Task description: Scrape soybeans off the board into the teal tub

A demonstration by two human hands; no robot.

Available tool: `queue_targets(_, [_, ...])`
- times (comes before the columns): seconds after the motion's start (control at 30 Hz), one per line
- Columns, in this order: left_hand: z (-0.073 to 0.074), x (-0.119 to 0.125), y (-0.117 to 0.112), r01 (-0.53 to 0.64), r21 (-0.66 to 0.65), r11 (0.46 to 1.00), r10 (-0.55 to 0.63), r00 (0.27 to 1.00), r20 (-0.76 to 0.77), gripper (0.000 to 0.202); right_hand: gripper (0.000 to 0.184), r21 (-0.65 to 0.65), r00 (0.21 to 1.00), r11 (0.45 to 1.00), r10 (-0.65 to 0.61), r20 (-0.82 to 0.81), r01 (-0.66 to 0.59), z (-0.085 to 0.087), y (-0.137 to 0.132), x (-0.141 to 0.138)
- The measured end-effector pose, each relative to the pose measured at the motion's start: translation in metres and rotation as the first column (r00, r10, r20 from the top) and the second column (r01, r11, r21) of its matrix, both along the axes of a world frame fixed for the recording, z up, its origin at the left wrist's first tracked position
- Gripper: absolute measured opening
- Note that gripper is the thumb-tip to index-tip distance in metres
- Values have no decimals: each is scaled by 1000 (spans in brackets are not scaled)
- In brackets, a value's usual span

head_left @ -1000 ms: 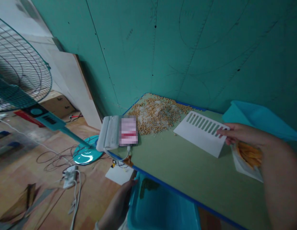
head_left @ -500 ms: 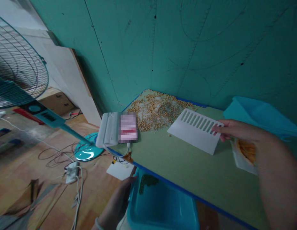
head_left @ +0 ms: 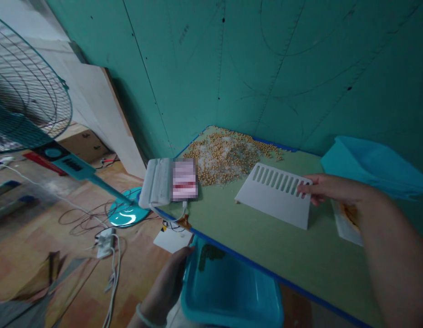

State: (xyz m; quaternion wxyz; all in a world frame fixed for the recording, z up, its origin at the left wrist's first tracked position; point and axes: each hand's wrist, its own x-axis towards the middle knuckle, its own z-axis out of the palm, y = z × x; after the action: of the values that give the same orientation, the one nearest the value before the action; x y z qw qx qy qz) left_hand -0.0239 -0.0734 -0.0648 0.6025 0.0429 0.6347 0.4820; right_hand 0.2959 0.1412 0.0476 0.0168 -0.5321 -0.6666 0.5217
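My right hand (head_left: 329,187) grips one end of a flat white scraper (head_left: 272,200) with a row of slots, its fingers at the slotted edge. The scraper is tilted low over the green table (head_left: 320,246), in front of a pile of round yellow beans (head_left: 221,155) mixed with whitish grains. A bean lies by the scraper's left corner. Below the table's front edge, my left hand (head_left: 170,278) is closed on the left rim of a blue plastic basin (head_left: 231,310). Small dark green bits (head_left: 211,253) lie inside at the basin's far left.
A white device (head_left: 156,182) with a cable stands at the table's left corner. At the right are a blue container (head_left: 371,159) and a white-edged item (head_left: 348,223), partly behind my forearm. A standing fan (head_left: 71,166), cords and a power strip (head_left: 106,243) occupy the left floor.
The scraper in my right hand has moved slightly toward me and left, away from the pile, with a bean at its corner. My left hand stays on the basin.
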Motion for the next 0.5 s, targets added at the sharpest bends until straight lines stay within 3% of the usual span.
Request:
queue_targets(0.3, [3,-5,8,-50,-28,998,50,999,17,45,31,-128,986,978,165,2,-163,-2,-9,-24])
queue_targets(0.5, [7,-3,5,-48,-66,997,51,998,48,39,30,-183,962,945,273,-20,-272,-4,-19,-39])
